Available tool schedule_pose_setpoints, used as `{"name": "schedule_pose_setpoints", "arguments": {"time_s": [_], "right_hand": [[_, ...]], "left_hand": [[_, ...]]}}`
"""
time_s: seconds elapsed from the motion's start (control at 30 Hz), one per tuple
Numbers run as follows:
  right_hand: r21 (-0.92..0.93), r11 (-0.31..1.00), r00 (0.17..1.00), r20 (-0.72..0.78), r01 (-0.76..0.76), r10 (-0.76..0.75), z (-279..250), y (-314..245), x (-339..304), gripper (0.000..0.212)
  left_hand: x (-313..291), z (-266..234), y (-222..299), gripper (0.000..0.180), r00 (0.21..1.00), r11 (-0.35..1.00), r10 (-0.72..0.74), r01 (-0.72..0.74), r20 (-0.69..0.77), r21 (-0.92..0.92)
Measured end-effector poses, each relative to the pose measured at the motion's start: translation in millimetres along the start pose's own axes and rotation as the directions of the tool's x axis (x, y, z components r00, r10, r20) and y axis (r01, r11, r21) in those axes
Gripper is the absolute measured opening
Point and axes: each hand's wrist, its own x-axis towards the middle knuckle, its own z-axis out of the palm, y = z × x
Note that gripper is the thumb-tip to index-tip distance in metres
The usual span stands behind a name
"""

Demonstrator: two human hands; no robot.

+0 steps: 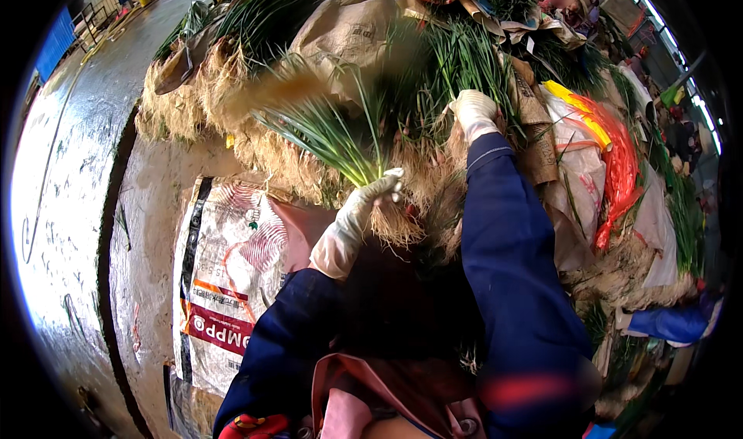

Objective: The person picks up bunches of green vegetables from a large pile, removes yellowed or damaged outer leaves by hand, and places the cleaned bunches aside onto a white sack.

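Observation:
My left hand (352, 222), in a white glove, is closed round a bunch of spring onions (340, 145). Their green leaves fan up and to the left, and the pale roots hang below my fingers. Farther off and to the right, my right hand (474, 112), gloved too, reaches into a heap of spring onions (464, 56). Its fingers curl in against the stalks there; how many they grip is hidden. Reddish bulbs and tangled roots (422, 164) show between the two hands.
A printed white sack (220, 276) lies at my left on the wet concrete floor (143, 230). More rooty bundles (193, 90) and a burlap sack (340, 36) stand behind. To the right are red netting (619, 168), pale sacking and a blue sleeve (669, 324) of another person.

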Motion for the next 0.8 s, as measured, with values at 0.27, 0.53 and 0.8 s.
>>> {"name": "schedule_pose_setpoints", "arguments": {"time_s": [0.27,0.53,0.8], "right_hand": [[0.469,0.449,0.636,-0.675,0.761,-0.373,103,4,-179,0.021],[0.963,-0.253,0.884,-0.195,0.090,-0.426,128,-10,-164,0.026],[0.889,-0.356,0.720,-0.043,-0.289,-0.692,132,-2,-139,0.038]], "left_hand": [[14,-7,-21,0.027,0.990,0.996,-0.087,0.084,-0.114,-0.037],[10,-8,-32,0.018,0.983,0.979,-0.168,0.157,-0.074,-0.133],[1,3,-20,0.022,0.948,0.951,-0.285,0.263,-0.140,-0.162]]}}
